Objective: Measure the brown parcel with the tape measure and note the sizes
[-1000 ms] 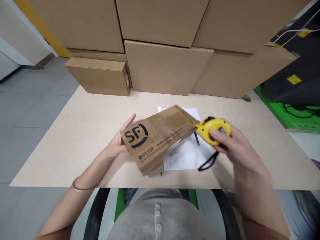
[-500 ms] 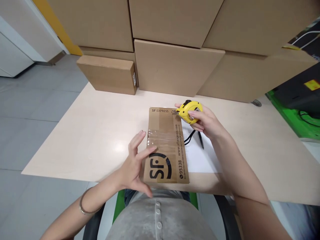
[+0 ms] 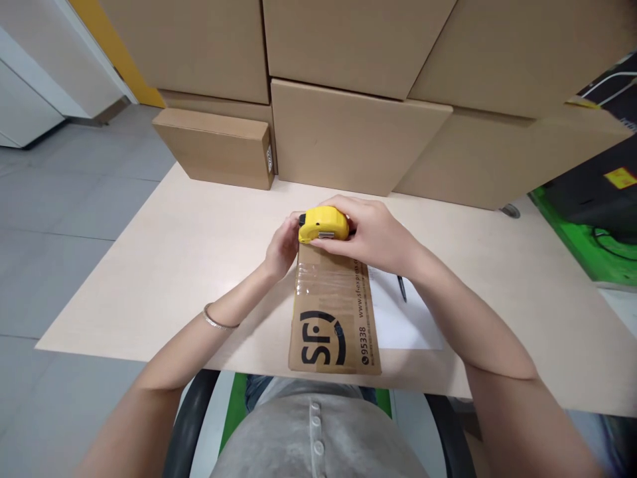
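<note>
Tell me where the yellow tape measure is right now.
In the head view, the yellow tape measure is in the right hand, at the far end of the SF-marked box, with the left hand close by on its left.

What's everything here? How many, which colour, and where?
tape measure: one, yellow, parcel's far end
SF parcel: one, brown, table's front middle
paper: count unclear, white, right of parcel
pen: one, black, on paper
small box: one, brown, back left
large boxes: at least five, brown, back
table: one, pale, centre
dark equipment: count unclear, black, right
green surfaces: at least two, right and bottom
floor: one, grey, left
yellow panel: one, yellow, upper left
armrests: two, black, bottom
bracelet: one, metallic, left wrist
shirt: one, grey, bottom
left hand: one, bare, parcel's far left
right hand: one, bare, around tape measure
</note>
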`<state>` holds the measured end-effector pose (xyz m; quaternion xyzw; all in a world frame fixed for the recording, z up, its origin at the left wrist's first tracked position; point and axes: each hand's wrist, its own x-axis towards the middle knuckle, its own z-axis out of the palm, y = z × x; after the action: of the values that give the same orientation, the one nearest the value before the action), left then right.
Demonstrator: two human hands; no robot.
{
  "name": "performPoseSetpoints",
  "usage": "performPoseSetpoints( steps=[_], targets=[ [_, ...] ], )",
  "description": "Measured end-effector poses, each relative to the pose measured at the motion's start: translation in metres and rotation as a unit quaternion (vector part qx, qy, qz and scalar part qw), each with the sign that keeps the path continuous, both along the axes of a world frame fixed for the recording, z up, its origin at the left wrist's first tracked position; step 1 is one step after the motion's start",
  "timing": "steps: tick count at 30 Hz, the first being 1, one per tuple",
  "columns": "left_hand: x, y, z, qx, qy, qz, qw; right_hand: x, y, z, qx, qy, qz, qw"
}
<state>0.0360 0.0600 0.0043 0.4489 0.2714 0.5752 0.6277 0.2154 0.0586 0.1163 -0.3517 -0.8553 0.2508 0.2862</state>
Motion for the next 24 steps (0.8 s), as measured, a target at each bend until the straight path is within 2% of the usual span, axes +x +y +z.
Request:
performPoseSetpoints(
  steps=[3,6,10,15,20,24],
  targets=[
    [-0.004,0.003,-0.009,0.018,-0.004,-0.012,1.0,0.028,-0.005,0.004,-0.029,-0.007,-0.023,0.999],
    [-0.006,0.008,-0.013,0.032,0.009,-0.041,0.999,0.065,-0.013,0.006,-0.091,0.004,-0.068,0.993],
    [-0.007,0.011,-0.015,0.054,0.055,-0.033,0.996,0.098,-0.019,0.003,-0.142,0.022,-0.121,0.982],
    [-0.009,0.011,-0.015,0.053,0.068,-0.038,0.996,0.1,-0.017,-0.003,-0.136,0.029,-0.124,0.982],
    [-0.009,0.009,-0.014,0.055,0.055,-0.052,0.996,0.097,-0.016,0.008,-0.128,0.014,-0.12,0.984],
    [-0.007,0.011,-0.016,0.061,0.048,-0.052,0.996,0.075,-0.01,0.011,-0.106,0.002,-0.084,0.991]
  ],
)
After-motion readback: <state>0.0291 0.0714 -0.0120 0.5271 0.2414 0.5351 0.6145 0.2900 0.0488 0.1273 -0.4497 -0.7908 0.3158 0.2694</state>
